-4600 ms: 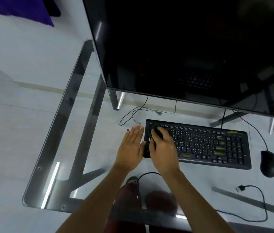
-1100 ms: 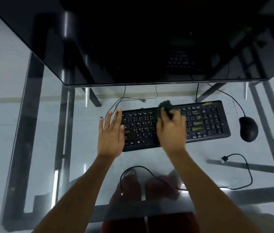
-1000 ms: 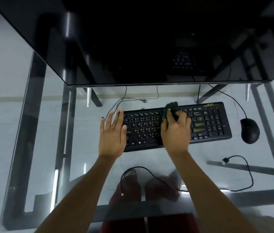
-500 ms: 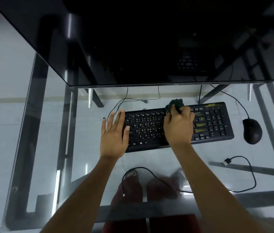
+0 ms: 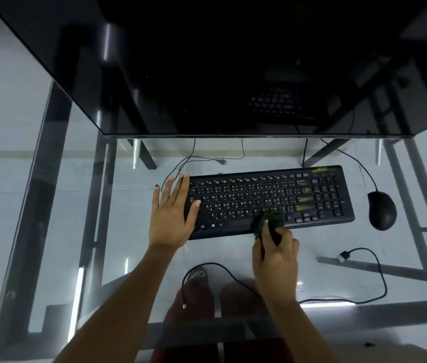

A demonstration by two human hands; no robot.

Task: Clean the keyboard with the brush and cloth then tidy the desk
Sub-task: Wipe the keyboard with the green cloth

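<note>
keyboard [image 5: 270, 200]: sits on the glass desk [image 5: 58, 205], just in front of the monitor [image 5: 233, 61]
mouse [image 5: 381, 210]: right of the keyboard, a bit apart
left hand [image 5: 171, 217]: flat on the keyboard's left end
right hand [image 5: 275, 258]: at the keyboard's near edge, cloth [image 5: 268, 220] over the bottom key row
loose cable [image 5: 364, 279]: on the desk nearer me, right side

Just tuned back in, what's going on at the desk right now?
A person is wiping the black keyboard on the glass desk. The right hand grips a dark cloth at the keyboard's near edge, by the space bar. The left hand lies flat on the keyboard's left end. The mouse sits to the right.
</note>
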